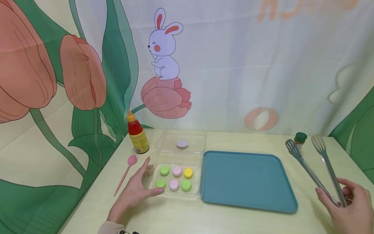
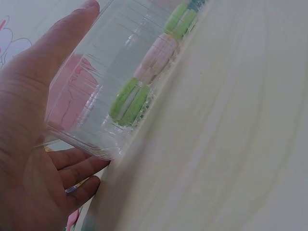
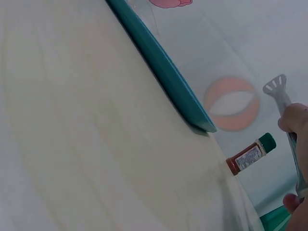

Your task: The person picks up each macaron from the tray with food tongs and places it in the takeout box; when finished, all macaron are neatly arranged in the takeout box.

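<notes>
A clear plastic box (image 1: 196, 165) lies with its lid (image 1: 168, 140) folded back behind it. Inside sit several macarons in two rows: green (image 1: 186, 185), pale pink (image 1: 174, 185) and one yellow (image 1: 188, 173). My left hand (image 1: 135, 191) holds the box's left end, thumb along the front, fingers on the far side; the left wrist view shows the thumb and fingers (image 2: 79, 168) about its corner. At the right, my right hand (image 1: 352, 203) grips metal tongs (image 1: 330, 169) near their joined end. The tongs' arms are spread, with nothing between their slotted tips.
Right of the box lies a flat blue tray (image 1: 245, 182). Behind the tongs stands a small green-capped seasoning jar (image 1: 301, 138). A red sauce bottle (image 1: 138, 140) and a pink spoon (image 1: 132, 160) are at the left. A printed curtain (image 1: 222, 65) hangs behind the table.
</notes>
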`<action>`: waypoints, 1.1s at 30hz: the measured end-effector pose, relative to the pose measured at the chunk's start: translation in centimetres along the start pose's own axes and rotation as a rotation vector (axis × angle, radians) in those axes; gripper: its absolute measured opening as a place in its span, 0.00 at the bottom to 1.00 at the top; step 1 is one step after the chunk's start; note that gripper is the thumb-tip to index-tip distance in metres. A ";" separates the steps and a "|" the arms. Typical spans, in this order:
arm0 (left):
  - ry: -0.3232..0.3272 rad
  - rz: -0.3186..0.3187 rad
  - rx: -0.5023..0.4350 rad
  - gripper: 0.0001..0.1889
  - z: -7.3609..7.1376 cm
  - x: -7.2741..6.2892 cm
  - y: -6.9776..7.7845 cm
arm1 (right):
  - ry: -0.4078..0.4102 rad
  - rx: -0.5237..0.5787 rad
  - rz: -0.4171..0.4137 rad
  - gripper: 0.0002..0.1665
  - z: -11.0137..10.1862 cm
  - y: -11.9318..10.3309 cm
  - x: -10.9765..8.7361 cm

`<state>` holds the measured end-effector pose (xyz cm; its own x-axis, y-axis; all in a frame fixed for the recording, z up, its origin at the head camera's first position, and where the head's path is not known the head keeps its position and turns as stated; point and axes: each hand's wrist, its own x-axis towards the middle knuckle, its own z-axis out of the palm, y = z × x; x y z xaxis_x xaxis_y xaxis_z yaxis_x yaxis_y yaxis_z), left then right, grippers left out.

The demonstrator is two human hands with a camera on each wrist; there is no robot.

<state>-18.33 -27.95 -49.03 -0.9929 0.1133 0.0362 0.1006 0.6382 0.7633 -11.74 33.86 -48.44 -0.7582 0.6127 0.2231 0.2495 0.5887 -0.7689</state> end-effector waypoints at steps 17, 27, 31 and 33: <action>-0.001 -0.005 -0.002 0.72 0.5 0.0 0.0 | -0.107 -0.175 0.062 0.47 0.0 2.4 0.3; -0.004 -0.010 0.012 0.72 0.2 0.1 0.3 | -0.143 -0.229 0.054 0.46 0.5 2.9 0.7; -0.007 -0.011 -0.006 0.73 0.0 0.0 0.3 | -0.143 -0.261 0.058 0.45 1.0 3.0 0.7; -0.008 -0.009 -0.015 0.73 0.0 -0.1 0.3 | -0.149 -0.284 0.062 0.45 1.1 2.9 0.7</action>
<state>-18.25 -27.77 -48.84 -0.9932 0.1136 0.0236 0.0902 0.6281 0.7729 -12.26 35.39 -51.15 -0.8109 0.5805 0.0745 0.4405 0.6892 -0.5754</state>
